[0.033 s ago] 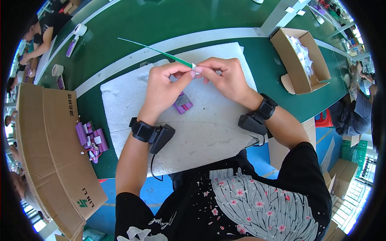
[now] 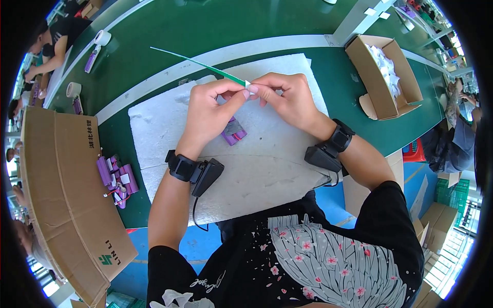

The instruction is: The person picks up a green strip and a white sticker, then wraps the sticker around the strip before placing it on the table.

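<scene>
Over the pale foam sheet (image 2: 246,179), my two hands meet fingertip to fingertip. A long, narrow green strip (image 2: 223,74) with a white edge juts from between them toward the far left. My left hand (image 2: 208,110) is closed, thumb and forefinger pinching the strip near its wide end. My right hand (image 2: 292,100) is closed too, pinching a small white piece at that same end; whether it is part of the strip or separate I cannot tell. Just below the fingers, a purple battery pack (image 2: 236,134) lies on the foam, partly hidden by my left hand.
Several purple battery packs (image 2: 118,179) sit left of the foam, beside a large cardboard box (image 2: 67,195). At the far right an open carton (image 2: 380,97) holds white pieces. Tape rolls (image 2: 102,38) stand at the far left. A metal post (image 2: 362,20) rises behind the carton.
</scene>
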